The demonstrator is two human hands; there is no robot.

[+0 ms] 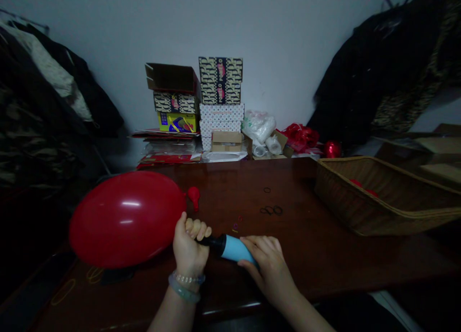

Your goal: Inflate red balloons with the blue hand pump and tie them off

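With its fingers curled closed around the black nozzle end of a blue pump (236, 248), the left hand (192, 243) adjoins an inflated red balloon (127, 220) above the table (298, 260); the right hand's (268, 267) fingers wrap the pump's blue barrel.

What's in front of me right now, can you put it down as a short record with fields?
Left hand: closed round the black nozzle end of the hand pump, against the inflated balloon
Right hand: wrapped round the pump's blue body
Inflated balloon: red, large, neck hidden by left hand
Limp balloon: red, flat on the table
Dark rings: on the table, beyond the pump
Wicker basket: right side, red items inside
Back: stacked boxes
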